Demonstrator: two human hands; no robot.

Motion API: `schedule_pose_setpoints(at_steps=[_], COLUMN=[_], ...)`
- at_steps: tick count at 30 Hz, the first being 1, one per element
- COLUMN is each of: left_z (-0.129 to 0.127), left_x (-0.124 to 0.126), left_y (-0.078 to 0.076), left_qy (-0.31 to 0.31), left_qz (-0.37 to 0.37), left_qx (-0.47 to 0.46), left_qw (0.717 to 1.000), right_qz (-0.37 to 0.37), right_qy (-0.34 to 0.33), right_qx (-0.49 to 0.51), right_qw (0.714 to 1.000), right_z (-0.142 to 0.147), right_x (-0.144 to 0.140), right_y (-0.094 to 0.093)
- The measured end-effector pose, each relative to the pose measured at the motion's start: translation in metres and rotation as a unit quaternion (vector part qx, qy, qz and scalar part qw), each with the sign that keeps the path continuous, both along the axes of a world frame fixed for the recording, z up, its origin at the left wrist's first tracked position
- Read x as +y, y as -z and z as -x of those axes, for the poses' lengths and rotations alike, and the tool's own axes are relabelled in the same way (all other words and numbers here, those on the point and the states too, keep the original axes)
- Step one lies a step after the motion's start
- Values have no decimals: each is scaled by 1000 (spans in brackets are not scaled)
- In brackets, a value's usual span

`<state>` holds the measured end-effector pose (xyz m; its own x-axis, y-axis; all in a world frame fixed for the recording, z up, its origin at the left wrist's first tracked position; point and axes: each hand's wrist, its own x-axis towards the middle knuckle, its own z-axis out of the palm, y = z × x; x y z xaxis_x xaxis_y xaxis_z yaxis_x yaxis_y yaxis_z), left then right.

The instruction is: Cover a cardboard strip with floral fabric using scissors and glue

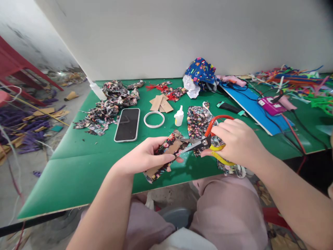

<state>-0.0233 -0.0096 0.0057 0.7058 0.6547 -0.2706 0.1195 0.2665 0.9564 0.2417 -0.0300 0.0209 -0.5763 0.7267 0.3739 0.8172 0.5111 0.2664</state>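
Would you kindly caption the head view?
Right hand works scissors at floral fabric-covered card held by left hand.

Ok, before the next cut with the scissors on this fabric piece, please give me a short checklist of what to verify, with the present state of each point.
1. Left hand grips the floral fabric piece with cardboard firmly: ok.
2. Right hand fingers sit in the handles of the scissors: ok.
3. Blade tips meet the edge of the piece: ok.
4. Left fingertips are away from the blades: not ok, they lie very close.
5. Phone and glue bottle are out of the cutting path: ok.
6. Cutting line marked on the piece: cannot tell.
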Motion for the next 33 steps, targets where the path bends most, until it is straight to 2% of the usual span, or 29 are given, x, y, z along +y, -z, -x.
schedule_pose_setpoints(at_steps=[23, 33], left_z=[-6, -6], left_x=[0, 1], left_y=[9, 12], left_qy=[-19, -23], left_qz=[14, 16], left_qx=[-31, -34], left_qw=[999, 999], right_qz=[-74, -101], right_qy=[30, 40], right_qx=[-5, -46], right_qw=[997, 993], right_z=[-1, -2], right_x=[-9, -13], right_y=[4, 3])
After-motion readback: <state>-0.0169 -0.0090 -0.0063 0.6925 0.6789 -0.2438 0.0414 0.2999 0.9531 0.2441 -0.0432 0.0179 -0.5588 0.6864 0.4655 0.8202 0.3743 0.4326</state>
